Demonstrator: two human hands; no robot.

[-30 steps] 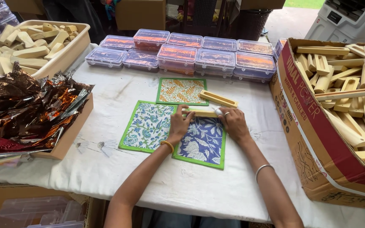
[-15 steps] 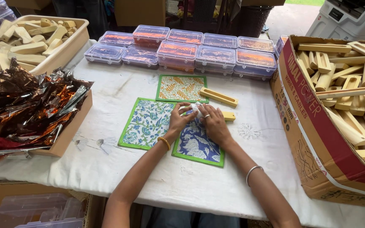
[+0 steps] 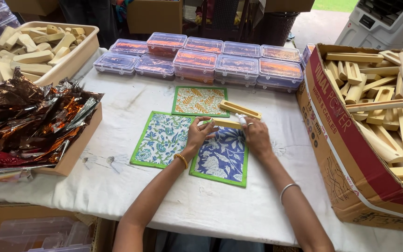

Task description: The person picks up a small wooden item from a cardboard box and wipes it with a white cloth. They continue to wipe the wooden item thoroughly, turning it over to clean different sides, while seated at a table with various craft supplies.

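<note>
- Both hands are down on the white-clothed table [image 3: 211, 205], meeting over the top edge of the dark blue floral mat [image 3: 222, 156].
- Left hand [image 3: 198, 134] has its fingers curled, fingertips pinching the left end of a pale wooden stick [image 3: 227, 123] lying across that mat's upper edge.
- Right hand [image 3: 256, 135] (a ring shows on one finger) is closed around the stick's right end, where a small white piece [image 3: 240, 117] pokes up between the fingers; what it is, I cannot tell.
- Just beside the blue mat on its left lies the light blue floral mat [image 3: 162, 139], green-bordered, the two touching or overlapping slightly.
- Behind them, the orange leaf-pattern mat [image 3: 198, 101], and a second slotted wooden piece [image 3: 239, 109] resting on its right corner.
- Along the table's far side, a double row of clear plastic boxes [image 3: 197, 58].
- To the right, a big cardboard carton [image 3: 336, 140] heaped with wooden pieces.
- To the left, a tray of crumpled shiny foil [image 3: 24, 116], and a cream tub of wooden blocks [image 3: 33, 46] behind it.
</note>
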